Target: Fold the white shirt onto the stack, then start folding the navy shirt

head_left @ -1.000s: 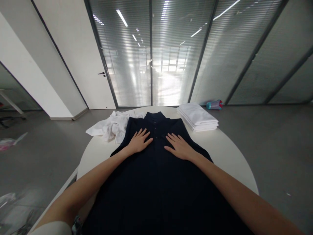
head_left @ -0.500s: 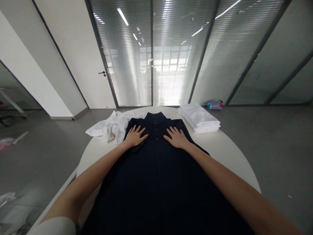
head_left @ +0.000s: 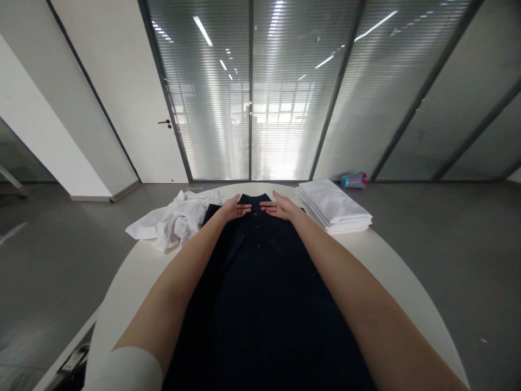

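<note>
Shirt collar [head_left: 255, 199] under left hand [head_left: 234, 208] and right hand [head_left: 280, 207], both flat.

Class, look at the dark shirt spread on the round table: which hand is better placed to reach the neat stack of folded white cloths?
Probably the right hand. It rests by the dark shirt collar, on the folded white stack's side; the left hand lies nearer the crumpled white garment.

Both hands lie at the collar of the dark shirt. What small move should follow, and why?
Probably slide the left hand and right hand outward along the collar of the dark shirt, pressing it flat: both palms rest open there, fingertips nearly meeting over the buttons.
</note>
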